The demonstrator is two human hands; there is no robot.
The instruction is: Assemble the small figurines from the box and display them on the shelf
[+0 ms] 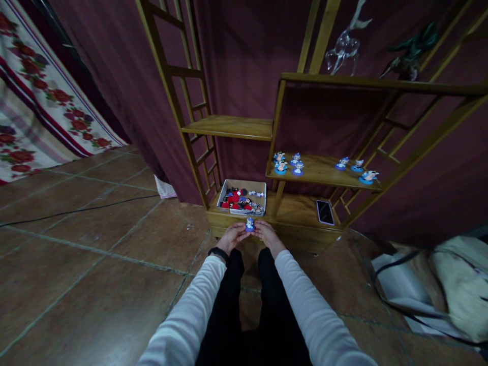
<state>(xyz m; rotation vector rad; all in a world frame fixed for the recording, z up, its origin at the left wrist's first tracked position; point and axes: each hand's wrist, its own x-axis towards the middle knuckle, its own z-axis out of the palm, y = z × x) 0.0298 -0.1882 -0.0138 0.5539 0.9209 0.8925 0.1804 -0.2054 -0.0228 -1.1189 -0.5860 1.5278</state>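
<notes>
My left hand [233, 236] and my right hand [266, 234] meet in front of the wooden shelf unit [244, 127], fingers pinched together on a small blue-based figurine [249, 224] held between them. Just beyond it, on the bottom board, sits a white box [243, 197] filled with red, black and blue figurines. On the middle shelf [324, 173] stand several similar blue-based figurines [288, 163], with three more figurines [357, 169] toward its right end. My left wrist wears a black band.
A phone [325, 212] lies flat on the bottom board right of the box. A glass deer [345, 46] and a dark figure [412, 51] stand on the top shelf. A bag [450, 290] lies on the tiled floor at right; a cable [76, 209] crosses the floor left.
</notes>
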